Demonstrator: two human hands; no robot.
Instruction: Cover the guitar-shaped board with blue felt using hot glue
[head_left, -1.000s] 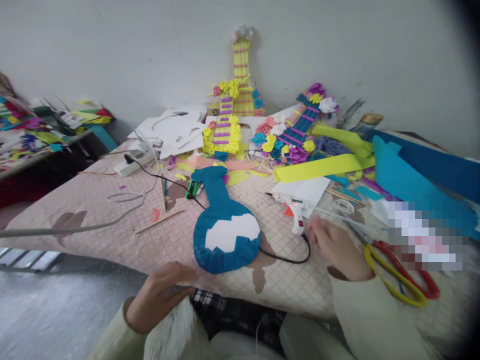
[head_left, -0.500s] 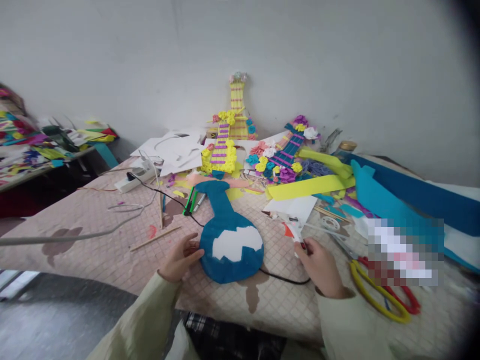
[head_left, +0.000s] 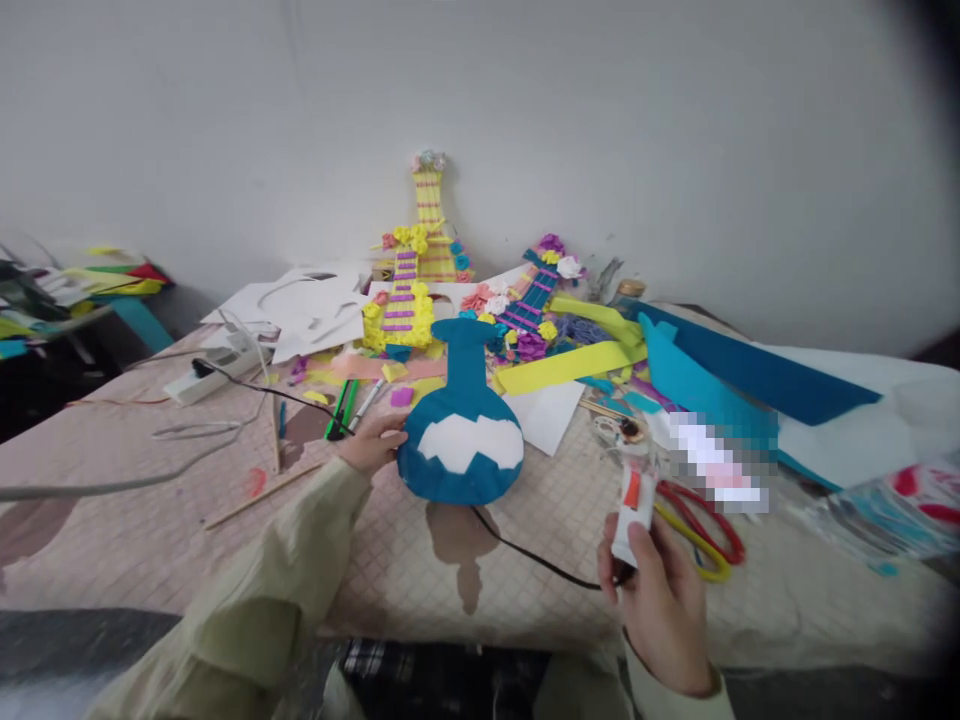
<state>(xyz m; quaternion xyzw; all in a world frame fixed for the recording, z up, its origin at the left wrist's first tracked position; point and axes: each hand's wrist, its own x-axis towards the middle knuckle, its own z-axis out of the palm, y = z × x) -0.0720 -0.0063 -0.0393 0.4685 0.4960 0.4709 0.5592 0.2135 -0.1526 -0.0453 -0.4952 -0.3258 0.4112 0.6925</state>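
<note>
A blue vase-shaped cutout (head_left: 466, 375) with a ragged white patch (head_left: 471, 446) on its round part stands out in the middle, over the table. At its left edge my left hand (head_left: 373, 444) is closed on the rim, the fingertips partly hidden. My right hand (head_left: 669, 605) grips a white hot glue gun (head_left: 634, 500) with an orange trigger, off to the right of the cutout. Its nozzle points away from me. A black cord (head_left: 536, 556) runs from the glue gun toward the cutout and passes behind it.
Red- and yellow-handled scissors (head_left: 712, 572) lie beyond my right hand. Left are a power strip (head_left: 214, 374), wooden sticks (head_left: 262, 497) and a green utility knife (head_left: 342, 408). Behind stand flower-trimmed yellow (head_left: 405, 290) and blue (head_left: 536, 292) crafts, a yellow strip (head_left: 574, 367) and blue sheets (head_left: 765, 355).
The glue gun has swung right and toward me, and its nozzle has turned from leftward to pointing away. The cutout has turned slightly and shifted upward in view with my left hand. The view has panned right.
</note>
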